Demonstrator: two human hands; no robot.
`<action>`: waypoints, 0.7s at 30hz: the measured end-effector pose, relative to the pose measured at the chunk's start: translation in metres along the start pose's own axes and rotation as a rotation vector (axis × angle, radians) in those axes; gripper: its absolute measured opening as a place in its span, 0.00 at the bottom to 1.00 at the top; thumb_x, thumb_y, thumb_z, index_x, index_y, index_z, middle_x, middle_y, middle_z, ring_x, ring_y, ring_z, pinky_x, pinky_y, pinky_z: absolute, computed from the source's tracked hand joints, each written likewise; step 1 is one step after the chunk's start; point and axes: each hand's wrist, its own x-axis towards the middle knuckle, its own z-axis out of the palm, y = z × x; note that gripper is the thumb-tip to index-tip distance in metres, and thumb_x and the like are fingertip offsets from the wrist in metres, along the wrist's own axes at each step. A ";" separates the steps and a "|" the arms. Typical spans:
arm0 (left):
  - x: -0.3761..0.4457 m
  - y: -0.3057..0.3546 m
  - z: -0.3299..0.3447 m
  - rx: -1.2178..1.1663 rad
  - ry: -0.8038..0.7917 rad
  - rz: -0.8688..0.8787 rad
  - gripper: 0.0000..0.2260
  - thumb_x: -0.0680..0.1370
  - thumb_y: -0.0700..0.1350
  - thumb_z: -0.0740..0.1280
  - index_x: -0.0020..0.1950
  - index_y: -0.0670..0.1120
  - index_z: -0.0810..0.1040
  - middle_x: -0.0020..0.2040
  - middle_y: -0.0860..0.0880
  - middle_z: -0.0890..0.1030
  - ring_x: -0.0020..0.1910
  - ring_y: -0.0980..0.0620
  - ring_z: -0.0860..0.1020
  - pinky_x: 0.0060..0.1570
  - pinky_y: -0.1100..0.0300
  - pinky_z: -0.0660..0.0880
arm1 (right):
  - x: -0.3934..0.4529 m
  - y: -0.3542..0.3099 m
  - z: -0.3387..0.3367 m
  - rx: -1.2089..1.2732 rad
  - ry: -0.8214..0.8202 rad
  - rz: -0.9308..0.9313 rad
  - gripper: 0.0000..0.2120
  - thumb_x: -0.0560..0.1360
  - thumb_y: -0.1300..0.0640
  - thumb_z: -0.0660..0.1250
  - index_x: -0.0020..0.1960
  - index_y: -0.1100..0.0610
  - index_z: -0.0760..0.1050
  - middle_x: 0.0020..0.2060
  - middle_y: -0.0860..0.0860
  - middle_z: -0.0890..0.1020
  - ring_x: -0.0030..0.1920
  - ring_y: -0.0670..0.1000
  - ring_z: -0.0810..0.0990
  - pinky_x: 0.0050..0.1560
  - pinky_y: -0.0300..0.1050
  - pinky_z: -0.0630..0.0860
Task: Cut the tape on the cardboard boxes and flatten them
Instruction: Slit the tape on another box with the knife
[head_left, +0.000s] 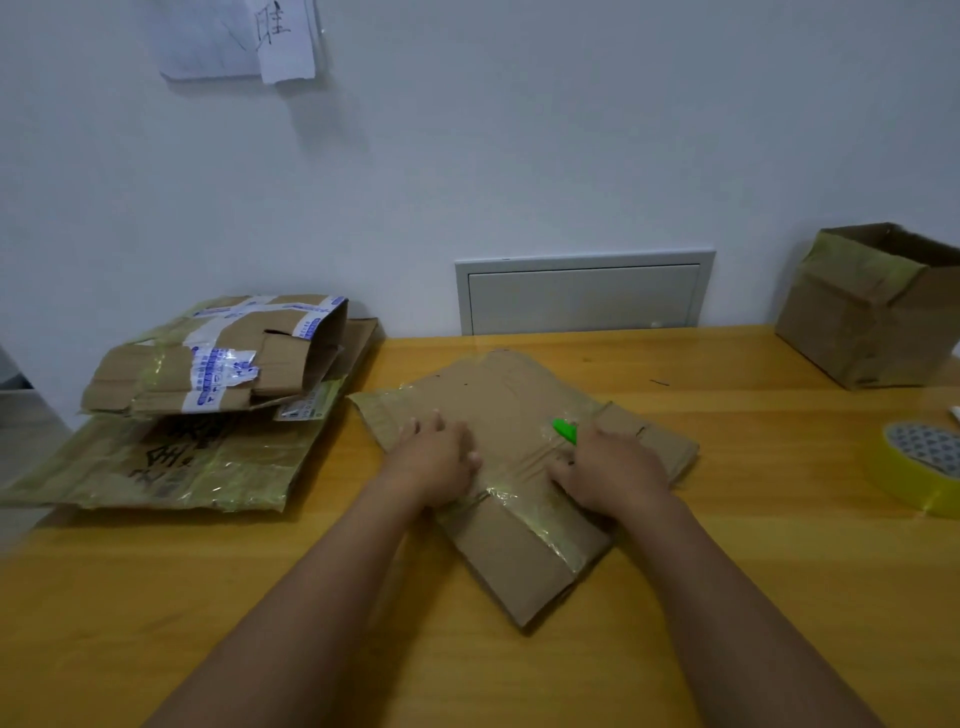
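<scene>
Left of centre on the table (727, 519), left hand (441, 462) pressed open-fingered on flattened cardboard box (519, 551), long axis running near to far-left, directly beneath both hands; right hand (613, 473) gripping green cutter (565, 430), nearer the standing box (872, 312).

flattened box (511, 431) | taped, flat mid-table (skewed) | upright box (872, 312) | far right, open

No legible text on boxes (208, 364)

Wooden table (727, 545): flattened box (519, 519), upright box (872, 312), tape roll (919, 467).
</scene>
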 end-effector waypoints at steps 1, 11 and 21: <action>-0.007 0.008 0.003 -0.005 0.016 -0.009 0.25 0.82 0.62 0.53 0.74 0.50 0.66 0.78 0.40 0.58 0.78 0.38 0.54 0.76 0.42 0.53 | -0.004 -0.004 -0.002 -0.019 0.005 -0.002 0.29 0.77 0.38 0.57 0.69 0.57 0.63 0.60 0.56 0.77 0.59 0.60 0.74 0.53 0.53 0.72; -0.045 -0.002 0.021 -0.042 -0.086 0.065 0.37 0.77 0.73 0.50 0.81 0.58 0.44 0.80 0.47 0.37 0.77 0.42 0.33 0.74 0.49 0.34 | -0.036 -0.021 -0.003 0.086 0.112 -0.159 0.21 0.81 0.49 0.54 0.69 0.60 0.62 0.68 0.60 0.70 0.67 0.58 0.68 0.59 0.51 0.68; -0.062 0.013 0.040 -0.064 -0.016 -0.013 0.32 0.80 0.68 0.43 0.81 0.56 0.44 0.80 0.45 0.36 0.78 0.41 0.34 0.75 0.46 0.35 | -0.038 -0.021 0.024 0.015 0.040 -0.215 0.27 0.84 0.52 0.46 0.78 0.64 0.45 0.79 0.56 0.49 0.79 0.53 0.47 0.78 0.51 0.43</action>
